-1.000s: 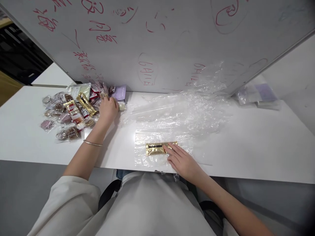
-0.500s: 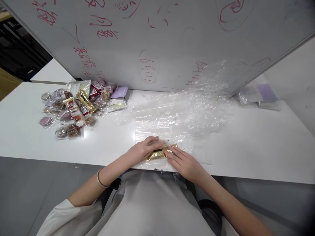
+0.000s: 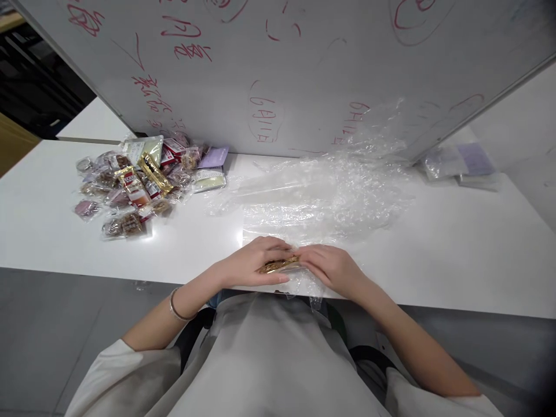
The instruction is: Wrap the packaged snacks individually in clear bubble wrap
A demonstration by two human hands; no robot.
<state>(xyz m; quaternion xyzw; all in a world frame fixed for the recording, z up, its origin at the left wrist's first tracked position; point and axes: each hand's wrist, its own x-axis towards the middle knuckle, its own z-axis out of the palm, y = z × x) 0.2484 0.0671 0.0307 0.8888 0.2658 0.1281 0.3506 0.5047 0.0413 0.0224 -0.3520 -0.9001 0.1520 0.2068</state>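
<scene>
A narrow gold foil packet [image 3: 278, 266] lies at the front edge of the table on clear plastic wrap, partly hidden by my fingers. My left hand [image 3: 256, 260] grips it from the left, fingers curved over its far side and thumb stretched along the near side. At the packet's right end, my right hand [image 3: 332, 269] has its fingers bent together over the packet and film. The crinkled clear plastic wrap [image 3: 286, 223] spreads from under both hands back to the whiteboard. A crumpled bit of it hangs over the table edge.
A pile of wrapped snacks [image 3: 130, 191] sits on the left of the white table [image 3: 456, 249], with a purple packet [image 3: 214, 157] beside it. A whiteboard [image 3: 304, 69] with red writing stands along the back. Clear and purple packets [image 3: 475, 159] lie at the far right.
My right hand's fingers have gone from stretched out to bent. My left thumb has come round to the near side. The gold packet now looks narrower, with more film around it.
</scene>
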